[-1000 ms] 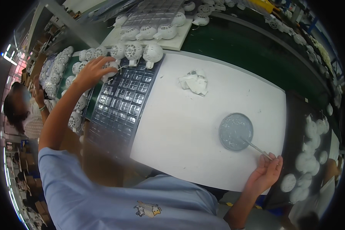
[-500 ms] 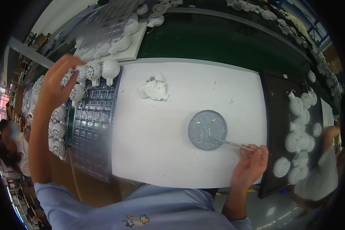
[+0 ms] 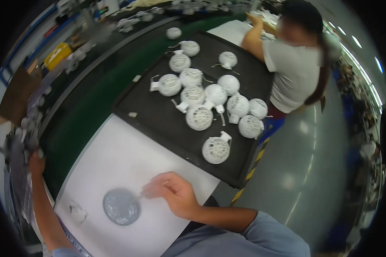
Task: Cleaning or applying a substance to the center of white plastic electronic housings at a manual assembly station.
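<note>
My right hand [image 3: 176, 195] is closed, fingers pinched on a thin brush-like stick [image 3: 137, 197], blurred by motion. The stick points at a round dish of grey paste [image 3: 121, 207] on a white sheet [image 3: 105, 160]; whether its tip touches the paste, I cannot tell. Over at the far left, my left hand [image 3: 36, 163] reaches among blurred white round parts [image 3: 32, 124]. Its fingers are too small and smeared to show a grip. A crumpled white wipe [image 3: 78, 212] lies left of the dish.
Several white round housings with grilles and short wires [image 3: 199, 117] lie on a dark tray [image 3: 158, 132] beyond the sheet. A green conveyor belt [image 3: 90, 100] runs along the left. At the upper right stands another person [image 3: 294, 64], close to the tray.
The view has swung to the right, bringing the dark tray and the other person to the middle. My left hand has moved among the white parts; my right hand still holds the stick.
</note>
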`<state>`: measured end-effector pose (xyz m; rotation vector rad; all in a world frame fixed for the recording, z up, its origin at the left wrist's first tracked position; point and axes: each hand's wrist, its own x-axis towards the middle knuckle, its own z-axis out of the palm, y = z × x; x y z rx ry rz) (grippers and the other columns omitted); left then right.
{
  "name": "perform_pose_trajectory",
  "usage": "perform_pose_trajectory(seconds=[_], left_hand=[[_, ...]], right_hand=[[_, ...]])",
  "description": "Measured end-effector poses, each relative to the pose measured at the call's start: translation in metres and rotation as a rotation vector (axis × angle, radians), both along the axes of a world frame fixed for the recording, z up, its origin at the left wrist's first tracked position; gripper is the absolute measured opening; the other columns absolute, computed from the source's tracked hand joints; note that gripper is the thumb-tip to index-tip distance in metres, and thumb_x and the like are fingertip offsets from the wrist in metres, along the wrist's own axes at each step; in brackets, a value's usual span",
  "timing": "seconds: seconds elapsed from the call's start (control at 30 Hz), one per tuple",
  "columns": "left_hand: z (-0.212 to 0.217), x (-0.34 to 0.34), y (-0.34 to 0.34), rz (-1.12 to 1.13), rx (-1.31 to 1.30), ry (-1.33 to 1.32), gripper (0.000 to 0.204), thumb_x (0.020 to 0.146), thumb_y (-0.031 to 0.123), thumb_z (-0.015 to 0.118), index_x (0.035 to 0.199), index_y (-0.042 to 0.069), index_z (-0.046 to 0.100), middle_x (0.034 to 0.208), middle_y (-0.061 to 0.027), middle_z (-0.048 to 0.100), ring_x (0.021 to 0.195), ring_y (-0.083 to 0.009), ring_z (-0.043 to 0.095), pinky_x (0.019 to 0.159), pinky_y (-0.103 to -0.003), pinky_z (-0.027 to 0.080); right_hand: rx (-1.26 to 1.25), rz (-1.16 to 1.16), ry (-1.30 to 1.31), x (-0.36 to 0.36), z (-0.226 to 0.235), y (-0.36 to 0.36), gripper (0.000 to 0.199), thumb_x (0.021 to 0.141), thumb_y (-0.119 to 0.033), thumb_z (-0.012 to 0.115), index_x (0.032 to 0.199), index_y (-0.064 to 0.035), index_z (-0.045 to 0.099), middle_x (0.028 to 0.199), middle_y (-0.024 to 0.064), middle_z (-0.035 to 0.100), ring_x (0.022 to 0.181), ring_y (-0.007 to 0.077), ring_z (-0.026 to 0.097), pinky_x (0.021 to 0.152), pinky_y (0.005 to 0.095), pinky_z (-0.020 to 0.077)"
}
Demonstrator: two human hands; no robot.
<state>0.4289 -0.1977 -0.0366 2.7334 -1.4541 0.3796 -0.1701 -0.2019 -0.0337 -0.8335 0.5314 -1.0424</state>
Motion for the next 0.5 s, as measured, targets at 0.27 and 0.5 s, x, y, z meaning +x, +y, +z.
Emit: perform_pose_trajectory(seconds=[0.27, 0.5], left_hand=[[0.057, -0.067, -0.001, -0.006, -0.156, -0.019, 0.054, 0.071, 0.014, 0.064, 0.122, 0.011, 0.047, 0.114, -0.0186, 0.055, 0.106, -0.0361, 0.052, 0.088, -0.041, 0.042], [0.128, -0.254, 0.067, -0.212, -0.860, 1.136, 0.053, 0.085, 0.026, 0.055, 0.131, 0.007, 0.039, 0.108, -0.0091, 0.053, 0.100, -0.0122, 0.050, 0.089, -0.026, 0.038]], right_hand=[[-0.027, 0.089, -0.033, 0.000, -0.002, 0.002, 0.016, 0.090, -0.001, 0.047, 0.105, 0.0040, 0.048, 0.099, 0.0151, 0.059, 0.096, 0.0214, 0.060, 0.081, 0.0312, 0.0525], [-0.108, -0.064, 0.077, 0.003, -0.009, 0.001, 0.014, 0.090, -0.001, 0.045, 0.103, 0.0027, 0.044, 0.094, 0.0221, 0.060, 0.088, 0.0297, 0.062, 0.077, 0.0399, 0.0547]])
